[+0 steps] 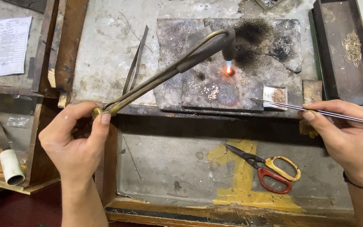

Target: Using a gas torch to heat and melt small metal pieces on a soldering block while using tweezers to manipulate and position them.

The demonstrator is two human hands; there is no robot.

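Right now the left hand [78,141] is gripping the brass end of a long torch [169,69], fingers and thumb closed around it, while the tube is reaching up and across to the scorched soldering block [215,84], the landmark for everything else. Its bent nozzle is pointing down at the middle of the block, where a small blue flame is meeting a glowing orange spot [229,71]; what is actually being heated there is too small to make out. A cluster of tiny pale beads [213,92] is lying on the block just below and left of the glow. The right hand [345,134] is pinching a thin pair of tweezers [299,108], whose tips are hovering over the block's lower right edge and whose far end is running out of the picture. Just right of the block a small tray [276,95] is holding fine bits, hard to identify. A second pair of tweezers [135,63] is lying left of the block. Below the block, red and yellow scissors [269,168] are lying shut. Well right of it, a dark trough [343,46] is sitting partly cut off.
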